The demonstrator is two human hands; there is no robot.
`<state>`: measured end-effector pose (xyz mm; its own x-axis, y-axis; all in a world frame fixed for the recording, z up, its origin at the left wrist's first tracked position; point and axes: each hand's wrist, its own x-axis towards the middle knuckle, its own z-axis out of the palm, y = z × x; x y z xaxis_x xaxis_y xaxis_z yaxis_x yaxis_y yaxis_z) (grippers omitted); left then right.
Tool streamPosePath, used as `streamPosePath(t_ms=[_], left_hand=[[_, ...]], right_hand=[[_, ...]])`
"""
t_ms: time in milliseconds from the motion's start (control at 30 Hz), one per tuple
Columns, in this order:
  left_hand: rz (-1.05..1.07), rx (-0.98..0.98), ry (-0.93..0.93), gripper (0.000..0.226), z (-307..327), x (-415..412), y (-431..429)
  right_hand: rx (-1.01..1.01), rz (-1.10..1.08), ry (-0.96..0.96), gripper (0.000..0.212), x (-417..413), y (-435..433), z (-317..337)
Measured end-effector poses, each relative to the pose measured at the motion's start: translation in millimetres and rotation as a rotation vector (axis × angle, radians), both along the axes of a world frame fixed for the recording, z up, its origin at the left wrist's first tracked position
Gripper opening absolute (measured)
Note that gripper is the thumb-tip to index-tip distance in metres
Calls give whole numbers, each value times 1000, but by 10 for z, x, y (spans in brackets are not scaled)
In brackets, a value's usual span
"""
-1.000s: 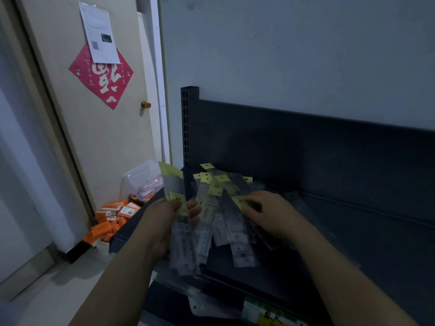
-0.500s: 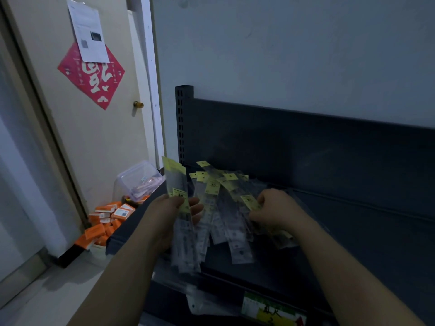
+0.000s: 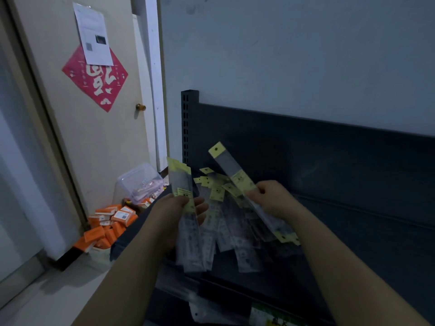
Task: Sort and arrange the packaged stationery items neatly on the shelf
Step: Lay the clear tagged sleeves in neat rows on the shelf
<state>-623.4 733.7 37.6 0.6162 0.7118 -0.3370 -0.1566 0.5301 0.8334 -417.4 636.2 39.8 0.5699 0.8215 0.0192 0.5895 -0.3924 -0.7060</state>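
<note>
Several long clear packets with yellow header tabs lie in a loose pile (image 3: 226, 222) on the left end of a dark metal shelf (image 3: 353, 243). My left hand (image 3: 176, 212) grips a small stack of these packets (image 3: 186, 203), held upright over the shelf's front left corner. My right hand (image 3: 273, 198) pinches a single packet (image 3: 231, 169) lifted out of the pile, its yellow tab pointing up and to the left. A second packet end with a yellow tab (image 3: 286, 237) sticks out below that hand.
The shelf's perforated upright (image 3: 187, 128) and dark back panel stand against a grey wall. Left of the shelf, on the floor by a door (image 3: 94, 137), sit a clear plastic box (image 3: 141, 182) and a heap of orange boxes (image 3: 106, 224). A lower shelf edge carries a label (image 3: 270, 318).
My right hand has lifted one packet up out of the pile and tilted it toward the upper left. My left hand keeps its stack, raised slightly.
</note>
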Motion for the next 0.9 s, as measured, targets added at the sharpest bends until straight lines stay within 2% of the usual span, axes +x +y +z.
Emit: streamPosePath(t_ms=[167, 333, 500, 667, 767, 833, 900], left_hand=[[1, -29, 5, 31, -23, 26, 104], [-6, -39, 23, 31, -69, 54, 156], [10, -43, 10, 32, -149, 94, 184], [-5, 26, -70, 18, -141, 157, 164], [-25, 88, -99, 10, -104, 246, 55], [-11, 99, -98, 15, -117, 312, -2], [20, 119, -75, 18, -150, 359, -26]], right_hand=[[-95, -23, -50, 45, -24, 353, -69], [-189, -47, -48, 18, -16, 501, -66], [-160, -25, -9, 36, -31, 480, -68], [45, -3, 222, 26, -171, 320, -41], [65, 95, 447, 33, -351, 178, -21], [71, 154, 476, 36, -448, 134, -60], [43, 219, 419, 30, -517, 103, -103]])
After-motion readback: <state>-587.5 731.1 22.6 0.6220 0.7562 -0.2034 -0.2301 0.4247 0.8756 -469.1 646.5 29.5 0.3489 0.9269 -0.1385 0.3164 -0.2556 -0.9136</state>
